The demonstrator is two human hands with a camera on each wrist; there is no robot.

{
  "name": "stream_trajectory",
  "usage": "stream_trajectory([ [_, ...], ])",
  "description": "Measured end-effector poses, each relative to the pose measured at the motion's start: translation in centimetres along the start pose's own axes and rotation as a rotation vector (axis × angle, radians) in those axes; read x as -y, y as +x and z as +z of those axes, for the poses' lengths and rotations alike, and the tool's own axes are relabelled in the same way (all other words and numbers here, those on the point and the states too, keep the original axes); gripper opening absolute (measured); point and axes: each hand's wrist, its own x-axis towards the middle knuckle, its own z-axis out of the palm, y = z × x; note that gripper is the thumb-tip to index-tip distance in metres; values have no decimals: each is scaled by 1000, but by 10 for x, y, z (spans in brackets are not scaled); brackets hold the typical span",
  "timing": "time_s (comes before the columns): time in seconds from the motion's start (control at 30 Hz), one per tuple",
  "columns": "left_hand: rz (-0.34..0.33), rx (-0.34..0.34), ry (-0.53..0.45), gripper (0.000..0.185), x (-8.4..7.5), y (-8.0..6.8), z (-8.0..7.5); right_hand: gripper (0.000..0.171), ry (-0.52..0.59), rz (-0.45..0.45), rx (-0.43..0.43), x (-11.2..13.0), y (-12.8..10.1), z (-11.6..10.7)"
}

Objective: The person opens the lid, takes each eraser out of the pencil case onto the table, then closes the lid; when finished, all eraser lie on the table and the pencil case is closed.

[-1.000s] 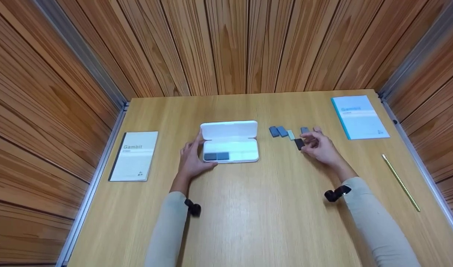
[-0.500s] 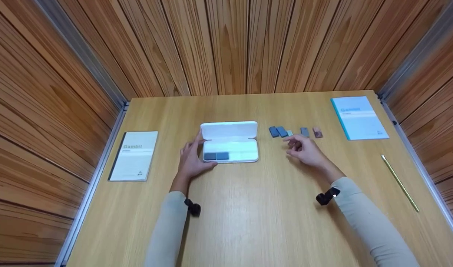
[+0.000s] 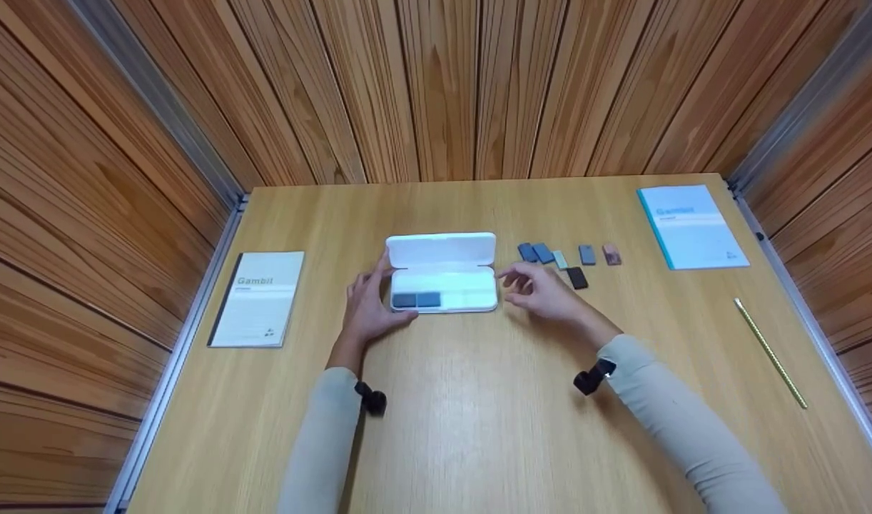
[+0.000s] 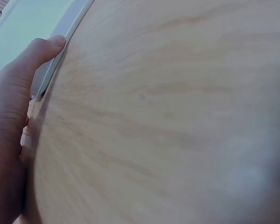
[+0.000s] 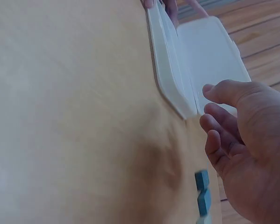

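Right hand (image 3: 546,296): fingers loosely curled and holding nothing, hovering just beside the right end of the open white case (image 3: 443,275). The right wrist view confirms bare fingertips (image 5: 214,123) near the case's corner. Left hand (image 3: 368,307): fingers relaxed, the thumb (image 4: 48,46) resting against the case's left edge, steadying it.

Case: lid raised toward the wall, tray toward the person. Two dark grey tiles (image 3: 417,300) lie side by side at the tray's left end; the remainder of the tray appears unfilled.

Loose pieces on the table (image 3: 479,400), right of the case: a row of small tiles (image 3: 566,255), blue, pale, grey and pinkish, with one black tile (image 3: 577,278) lying just in front of the row. Judged from this layout, filling has only begun: two pieces are seated, about six remain outside.

Legible writing: the booklet (image 3: 257,300) at left reads "Gambit". The blue-edged booklet (image 3: 691,226) at right carries a title too blurred to read. A thin gold rod (image 3: 770,351) lies near the right edge.
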Motion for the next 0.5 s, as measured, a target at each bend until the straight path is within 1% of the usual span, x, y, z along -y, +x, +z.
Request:
stream_trajectory([
  [0.1, 6, -4, 1, 138, 0, 0, 1, 39, 11, -21, 34, 9, 7, 8],
  [0.3, 33, -9, 10, 138, -1, -1, 1, 36, 0, -63, 76, 22, 20, 26],
  [0.5, 17, -11, -3, 138, -1, -2, 0, 36, 19, -59, 122, 35, 30, 41],
])
